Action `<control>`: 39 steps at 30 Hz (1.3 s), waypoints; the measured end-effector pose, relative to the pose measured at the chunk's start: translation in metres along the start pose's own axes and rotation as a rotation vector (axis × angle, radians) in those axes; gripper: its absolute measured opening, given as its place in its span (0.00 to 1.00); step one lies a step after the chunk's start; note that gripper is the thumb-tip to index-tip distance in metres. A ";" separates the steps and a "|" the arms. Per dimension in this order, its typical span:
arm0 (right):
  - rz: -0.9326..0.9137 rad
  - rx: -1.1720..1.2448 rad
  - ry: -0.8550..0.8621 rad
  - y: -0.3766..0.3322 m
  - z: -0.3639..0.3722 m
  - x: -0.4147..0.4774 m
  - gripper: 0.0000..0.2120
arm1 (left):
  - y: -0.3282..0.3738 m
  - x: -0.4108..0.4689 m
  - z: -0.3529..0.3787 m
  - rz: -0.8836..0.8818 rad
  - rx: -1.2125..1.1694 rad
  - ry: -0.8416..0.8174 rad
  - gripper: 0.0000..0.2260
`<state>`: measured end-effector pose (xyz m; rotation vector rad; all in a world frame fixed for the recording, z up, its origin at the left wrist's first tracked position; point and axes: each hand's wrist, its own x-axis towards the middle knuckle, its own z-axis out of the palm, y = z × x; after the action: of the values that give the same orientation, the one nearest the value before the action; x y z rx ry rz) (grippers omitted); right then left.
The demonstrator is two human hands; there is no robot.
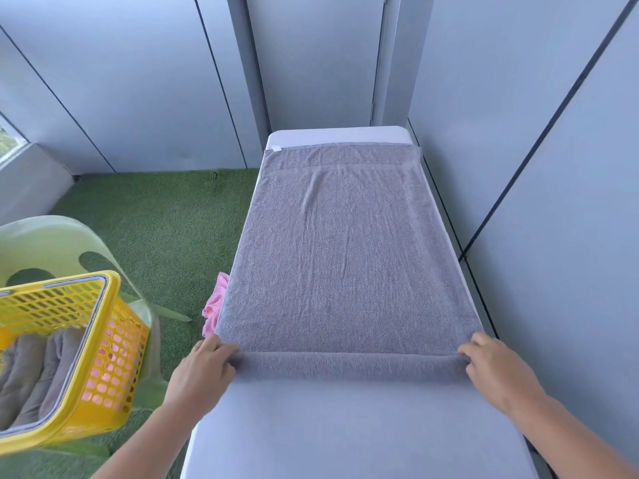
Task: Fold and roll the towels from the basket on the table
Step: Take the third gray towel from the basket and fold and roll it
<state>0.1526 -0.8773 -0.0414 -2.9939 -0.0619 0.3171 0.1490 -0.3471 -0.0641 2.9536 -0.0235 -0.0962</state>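
Note:
A grey towel [342, 250] lies spread flat along the white table [345, 430], reaching almost to its far end. Its near edge is turned over into a short roll [345, 366] across the table's width. My left hand [204, 368] grips the roll's left end and my right hand [494, 371] grips its right end. A yellow basket [114, 340] at the lower left holds more grey towels [31, 371].
The basket rests on a pale green plastic chair [52, 243] standing on green artificial turf [155, 223]. A pink cloth [214, 305] hangs beside the table's left edge. Grey wall panels [518, 150] close in right of the table and behind it.

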 end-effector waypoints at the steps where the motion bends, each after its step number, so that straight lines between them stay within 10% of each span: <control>1: 0.013 0.023 0.019 -0.001 0.001 -0.001 0.10 | 0.002 0.000 0.000 -0.018 -0.045 0.009 0.11; 10: -0.081 -0.128 0.055 0.011 0.015 -0.006 0.16 | 0.003 -0.013 0.004 0.091 -0.004 -0.035 0.22; 21: -0.011 -0.115 -0.205 -0.004 -0.007 0.002 0.13 | -0.001 -0.007 0.000 0.026 0.099 -0.018 0.12; 34: -0.115 -0.102 0.088 0.007 0.015 -0.005 0.28 | 0.010 -0.012 0.002 0.055 0.028 -0.059 0.24; 39: -0.098 -0.163 0.034 -0.002 0.012 -0.001 0.16 | 0.006 -0.007 0.003 0.079 0.112 0.001 0.10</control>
<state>0.1487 -0.8741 -0.0520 -3.1423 -0.2416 0.2628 0.1413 -0.3538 -0.0650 3.0600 -0.1503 -0.0846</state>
